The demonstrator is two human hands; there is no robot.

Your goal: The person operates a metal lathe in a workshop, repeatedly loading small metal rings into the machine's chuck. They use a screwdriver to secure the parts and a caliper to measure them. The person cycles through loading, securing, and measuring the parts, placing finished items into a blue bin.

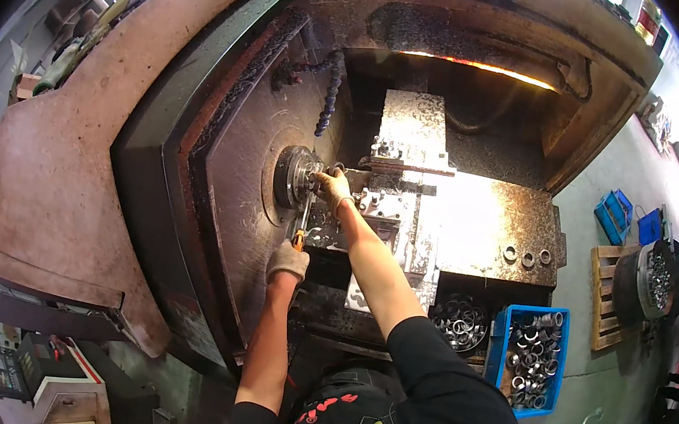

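My left hand [288, 262], in a pale work glove, is closed round the orange handle of a tool [299, 239]. Its thin metal shaft points up toward the lathe chuck [296, 177]; the exact kind of tool is unclear. Higher up, my right hand [333, 190], gloved too, has its fingers bent against the front of the chuck. What those fingers grip is too small and partly covered to make out. Just right of that hand lies the tool holder block [380, 204] on the machine slide.
Three metal rings [528, 259] stand on the slide's flat cover [489, 221]. A blue crate [562, 355] full of rings and a round container of rings [461, 322] are at lower right. A blue coolant hose [328, 102] hangs above the chuck. Farther right is a wooden pallet [602, 305].
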